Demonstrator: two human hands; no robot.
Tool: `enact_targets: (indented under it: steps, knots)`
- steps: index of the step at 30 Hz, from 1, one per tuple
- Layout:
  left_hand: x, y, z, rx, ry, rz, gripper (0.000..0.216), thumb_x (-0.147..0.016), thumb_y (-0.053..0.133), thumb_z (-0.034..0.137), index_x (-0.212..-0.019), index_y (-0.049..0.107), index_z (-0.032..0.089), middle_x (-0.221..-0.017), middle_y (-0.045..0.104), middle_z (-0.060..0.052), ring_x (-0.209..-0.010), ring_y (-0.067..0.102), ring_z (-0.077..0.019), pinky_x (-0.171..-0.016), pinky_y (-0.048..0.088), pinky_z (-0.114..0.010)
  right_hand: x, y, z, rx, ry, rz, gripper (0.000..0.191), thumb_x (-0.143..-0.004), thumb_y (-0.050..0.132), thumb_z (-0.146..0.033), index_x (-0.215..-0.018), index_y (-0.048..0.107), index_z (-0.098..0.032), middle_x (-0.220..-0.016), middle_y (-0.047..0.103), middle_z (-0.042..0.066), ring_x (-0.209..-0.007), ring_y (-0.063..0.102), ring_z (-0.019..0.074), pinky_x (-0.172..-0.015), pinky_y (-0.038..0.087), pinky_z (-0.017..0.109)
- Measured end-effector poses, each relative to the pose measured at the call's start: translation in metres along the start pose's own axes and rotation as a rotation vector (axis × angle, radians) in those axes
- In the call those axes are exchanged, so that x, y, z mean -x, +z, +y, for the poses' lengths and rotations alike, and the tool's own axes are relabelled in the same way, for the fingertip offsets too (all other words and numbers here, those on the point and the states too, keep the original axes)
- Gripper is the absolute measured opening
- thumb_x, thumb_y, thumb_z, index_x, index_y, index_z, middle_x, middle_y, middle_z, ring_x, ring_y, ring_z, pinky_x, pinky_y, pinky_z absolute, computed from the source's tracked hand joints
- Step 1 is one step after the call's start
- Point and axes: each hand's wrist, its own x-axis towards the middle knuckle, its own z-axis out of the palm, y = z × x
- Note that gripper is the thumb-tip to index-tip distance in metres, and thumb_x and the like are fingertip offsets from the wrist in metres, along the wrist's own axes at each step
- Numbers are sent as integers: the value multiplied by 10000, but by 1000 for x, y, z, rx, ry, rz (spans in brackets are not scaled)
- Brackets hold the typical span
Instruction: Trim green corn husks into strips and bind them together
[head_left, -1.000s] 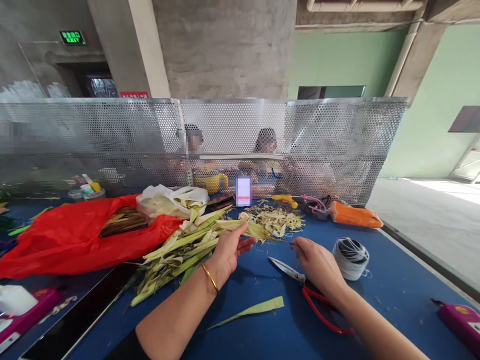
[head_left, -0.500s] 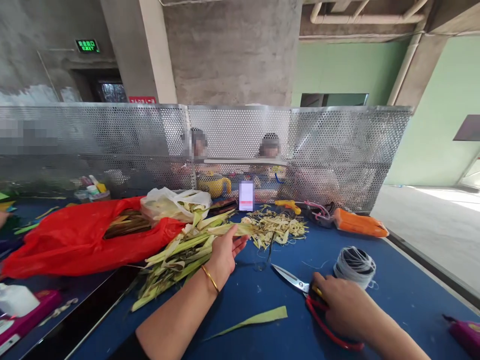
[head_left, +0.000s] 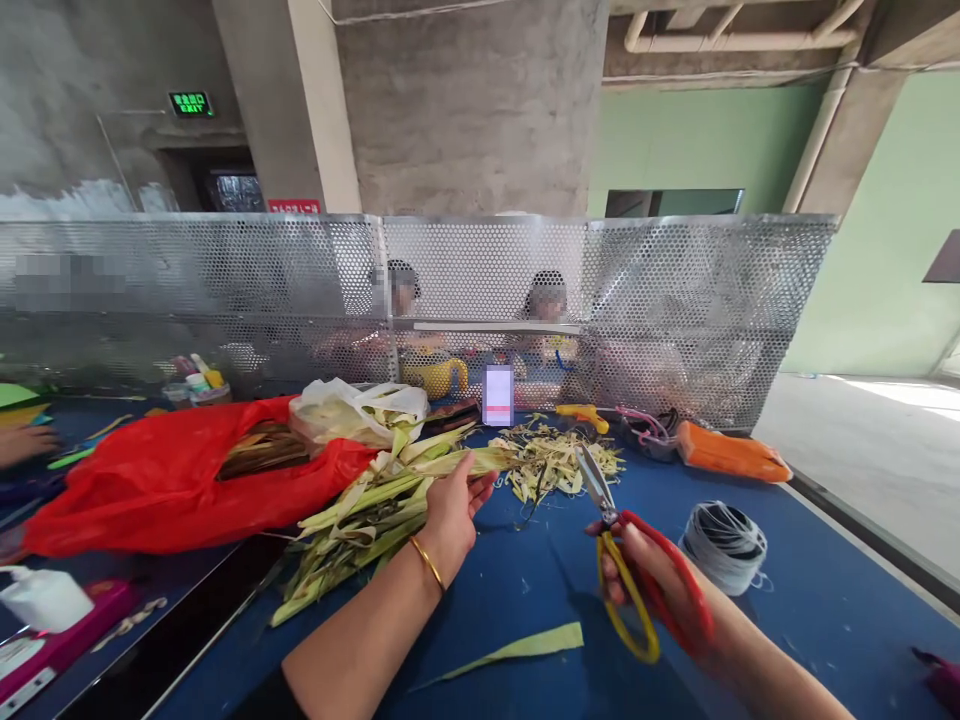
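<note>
My left hand [head_left: 455, 505], wearing a gold bangle, is closed on a pale corn husk [head_left: 487, 459], pinched between thumb and fingers; its dark, frayed tip points right. Under and left of that hand lies a heap of green and yellow corn husks [head_left: 341, 555]. Raised above the table, my right hand [head_left: 645, 570] grips scissors [head_left: 598, 487] with one red and one yellow handle. Their blades point up and away, nearly together. Beyond them is a pile of husk scraps [head_left: 562, 455]. A single cut husk strip [head_left: 525, 645] rests flat in front of me.
A roll of grey string [head_left: 724, 548] stands at the right, with an orange packet [head_left: 731, 453] behind. A phone [head_left: 498, 396] leans near the perforated metal screen [head_left: 487, 270]. Red plastic bag [head_left: 165, 480] and white bag [head_left: 352, 408] lie left. Another person's hand [head_left: 26, 443] shows far left.
My right hand has lifted the scissors off the table, swinging the blades upward toward the husk's tip. My left hand keeps nearly the same place with the husk.
</note>
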Motion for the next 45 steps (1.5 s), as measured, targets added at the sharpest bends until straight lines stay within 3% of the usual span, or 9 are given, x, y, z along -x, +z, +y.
enact_targets:
  steps: [5,14,19,24,29,34,36,41,45]
  knots:
    - [7,2,-6,-5,-9,-3,73,-820,641,163,-831,583,121,-621,644,-17,-503,655,-138,-487,496,-213,9,11,2,-211,116,-172,482,-843,489,-639,-1000,591,-195,-724,558,-6,-590,522,129,-738,465,328]
    - [23,6,-22,-53,-27,-63,101,-768,693,136,-786,595,120,-618,664,-30,-516,667,-166,-500,523,-240,4,15,-2,-95,158,23,527,-775,529,-699,-920,558,-193,-619,541,-38,-488,511,113,-577,482,285]
    - [28,6,-26,-73,-31,-102,110,-764,704,138,-806,605,116,-665,683,-39,-523,672,-166,-489,520,-238,0,14,1,-2,115,94,493,-766,554,-677,-872,541,-196,-535,441,-87,-383,363,63,-449,435,235]
    - [27,6,-25,-59,-31,-99,89,-790,678,147,-812,594,129,-675,680,-33,-526,671,-163,-492,522,-241,-8,7,6,235,-24,212,560,-774,440,-747,-850,537,-201,-513,370,-95,-357,326,72,-408,415,246]
    - [21,5,-13,-29,-12,-69,76,-807,656,153,-828,587,130,-669,674,-35,-524,667,-151,-494,510,-224,-6,-20,-11,935,-131,351,358,-762,599,-574,-781,628,-218,-562,531,-22,-522,491,143,-481,380,243]
    - [19,0,12,17,27,-74,42,-841,611,164,-823,575,150,-623,652,-8,-546,663,-126,-534,520,-206,13,-41,-36,924,148,-160,287,-671,710,-484,-793,732,-226,-573,602,-15,-477,498,128,-432,364,219]
    - [21,-4,19,26,33,-82,23,-846,595,151,-829,581,152,-628,653,-2,-538,658,-119,-530,522,-205,14,-41,-35,903,268,-253,303,-663,711,-488,-807,736,-223,-555,599,-17,-436,490,125,-395,354,216]
    - [31,-19,19,-20,-16,-117,16,-833,600,130,-817,601,134,-646,667,-21,-524,651,-122,-506,520,-211,-10,-32,-15,1149,48,143,358,-808,561,-486,-945,689,-181,-781,706,75,-727,636,228,-593,426,277]
    - [36,-25,11,-70,-82,-118,17,-824,614,141,-816,605,130,-627,664,-31,-534,658,-139,-497,511,-218,-12,-27,-11,1251,-2,184,417,-822,530,-505,-1050,654,-179,-836,716,96,-772,648,268,-616,406,301]
